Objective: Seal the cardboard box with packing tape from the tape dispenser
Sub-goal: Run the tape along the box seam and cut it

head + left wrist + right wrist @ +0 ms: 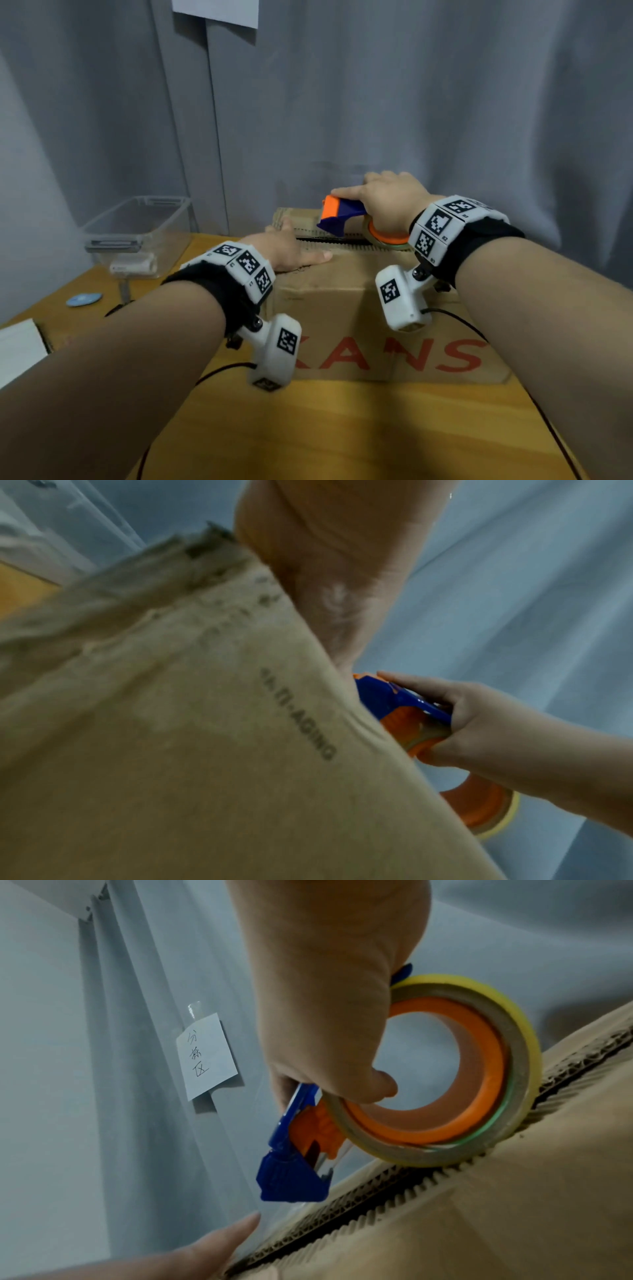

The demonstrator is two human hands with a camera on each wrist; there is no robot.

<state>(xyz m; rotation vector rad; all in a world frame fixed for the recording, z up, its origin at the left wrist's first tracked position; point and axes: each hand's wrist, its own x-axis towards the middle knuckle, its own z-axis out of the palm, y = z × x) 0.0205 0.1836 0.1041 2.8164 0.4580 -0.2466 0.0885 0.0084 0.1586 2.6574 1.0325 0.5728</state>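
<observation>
Here, from the head view, the brown corrugated cardboard box [342, 291] with red lettering sits on the yellow wooden table [308, 428], its top flaps meeting at a dark open seam. The left hand [291, 250] lies flat on the near flap, fingers straight, pressing it down. The right hand [390, 202] grips the blue-and-orange tape dispenser [342, 214] at the seam's left part.

The left wrist view shows the flap's printed cardboard close up, blurred, with the right hand's fingers curled round the dispenser beyond.

The right wrist view shows the clear tape roll [514, 1047] on its orange hub resting on the seam, the blue cutter end just above the cardboard. A film of tape seems to run towards the left fingertips [240, 1229] — though faintly.

Judging by this, taping is only beginning; next the tape end needs anchoring, then a steady pull along the seam.
</observation>
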